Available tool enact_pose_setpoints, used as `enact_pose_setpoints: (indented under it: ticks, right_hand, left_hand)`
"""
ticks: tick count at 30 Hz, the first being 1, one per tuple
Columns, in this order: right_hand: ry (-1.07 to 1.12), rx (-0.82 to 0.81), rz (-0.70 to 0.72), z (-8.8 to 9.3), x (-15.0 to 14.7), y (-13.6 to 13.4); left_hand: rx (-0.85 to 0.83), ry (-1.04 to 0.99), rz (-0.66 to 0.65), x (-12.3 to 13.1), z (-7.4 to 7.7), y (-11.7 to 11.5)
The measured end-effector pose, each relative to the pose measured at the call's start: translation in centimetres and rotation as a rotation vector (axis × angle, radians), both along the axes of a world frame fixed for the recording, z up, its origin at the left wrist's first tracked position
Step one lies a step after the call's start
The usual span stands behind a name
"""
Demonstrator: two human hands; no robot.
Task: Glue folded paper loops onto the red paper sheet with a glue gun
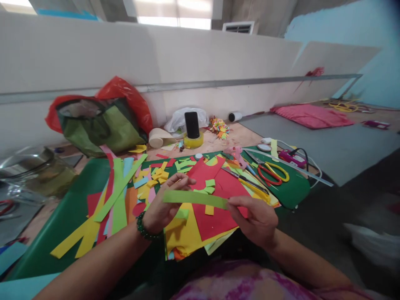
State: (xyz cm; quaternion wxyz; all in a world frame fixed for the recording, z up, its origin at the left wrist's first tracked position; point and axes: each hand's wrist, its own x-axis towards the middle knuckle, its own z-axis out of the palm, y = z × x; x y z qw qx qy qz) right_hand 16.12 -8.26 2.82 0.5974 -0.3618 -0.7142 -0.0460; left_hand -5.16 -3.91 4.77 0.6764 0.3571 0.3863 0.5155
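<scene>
A light green strip [196, 198] stretches between my two hands above the red sheet [215, 221]. My right hand [254, 216] pinches its right end between thumb and fingertips. My left hand [171, 196], with a green bead bracelet at the wrist, is at the strip's left end, its fingers curled and apart; whether it grips the strip is hard to make out. Small green pieces [210, 183] and a yellow piece [209, 209] lie on the red sheet, with yellow sheets [181, 235] beneath.
Long coloured strips [117, 200] lie at the left on the green surface [59, 225]. Scissors [273, 174], a cutter [250, 183], a pink glue gun [236, 156] and a metal ruler [312, 176] lie at the right. Behind stand a phone [191, 125] on yellow tape [193, 141] and a green bag [109, 129].
</scene>
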Motion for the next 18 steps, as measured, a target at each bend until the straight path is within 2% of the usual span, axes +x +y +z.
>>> enact_pose_setpoints:
  ticks: [2,6,8,11,12,14,16,18]
  right_hand:
    - [0.052,-0.033,-0.015,0.0,0.2,0.0]
    - [0.12,-0.131,-0.036,0.0,0.3,0.6]
    - [0.076,-0.133,-0.041,-0.1,0.2,0.6]
    - [0.017,-0.114,-0.02,-0.1,0.0,0.3]
    - [-0.007,-0.114,0.03,-0.1,0.0,0.1]
    - [-0.062,-0.166,0.24,0.0,0.2,-0.3]
    - [-0.08,-0.256,0.475,0.2,0.5,-0.4]
    - [-0.084,-0.316,0.563,0.3,0.8,-0.1]
  left_hand:
    - [-0.008,0.102,-0.084,0.1,-0.1,-0.2]
    - [0.021,0.322,-0.355,0.6,0.3,-1.1]
    - [0.088,0.326,-0.338,0.8,0.4,-1.5]
    - [0.117,0.313,-0.136,0.7,0.2,-1.6]
    - [0.108,0.315,-0.071,0.6,0.0,-1.5]
    - [0.081,0.342,-0.02,0.5,-0.2,-1.2]
    - [0.058,0.38,-0.066,0.4,-0.3,-0.9]
    - [0.054,0.405,-0.154,0.4,-0.3,-0.9]
